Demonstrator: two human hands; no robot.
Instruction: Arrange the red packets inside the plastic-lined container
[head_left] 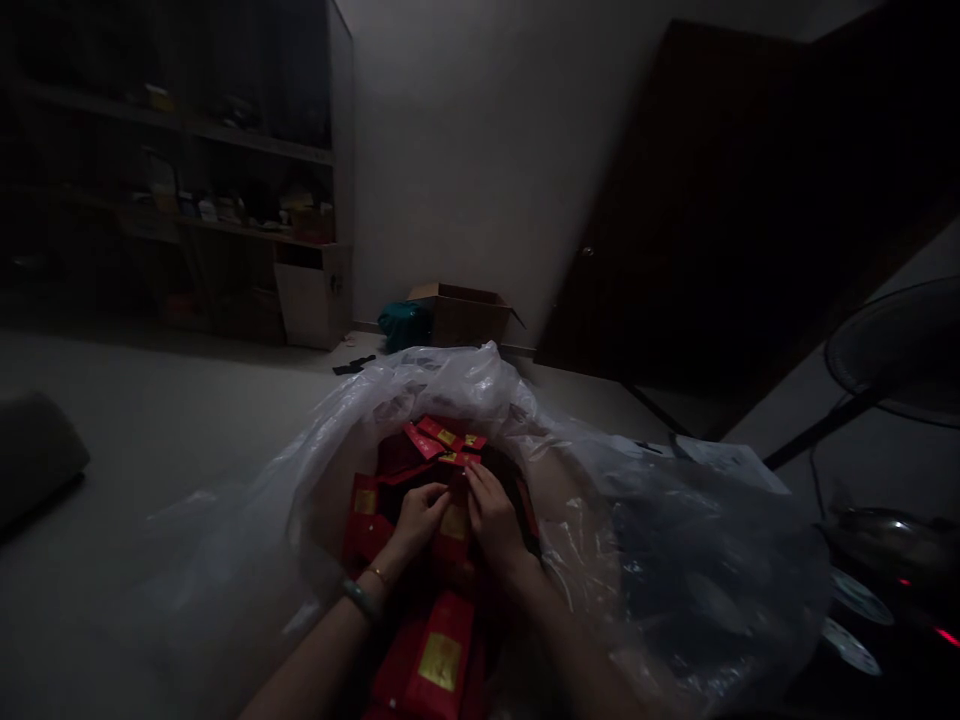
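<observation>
In the dim head view, my left hand [422, 518] and my right hand [493, 515] are close together over a large clear plastic bag [480, 375] with its mouth spread wide. Both pinch the upper edge of a red packet with a gold label [454, 523], one hand on each side. More red packets lie around it in the bag: a few small ones [427, 440] just beyond my fingers, one at the left [365, 497], and a larger one [442, 655] nearer to me. My left wrist wears a bangle and a thin bracelet. Shadow hides the packets' fine print.
An open cardboard box [469, 315] and a teal bag [405, 325] stand by the wall. Shelves [255, 145] with clutter are at the left, a dark door [660, 200] at the right. A fan [900, 350] stands on the right, above a pot lid [896, 530].
</observation>
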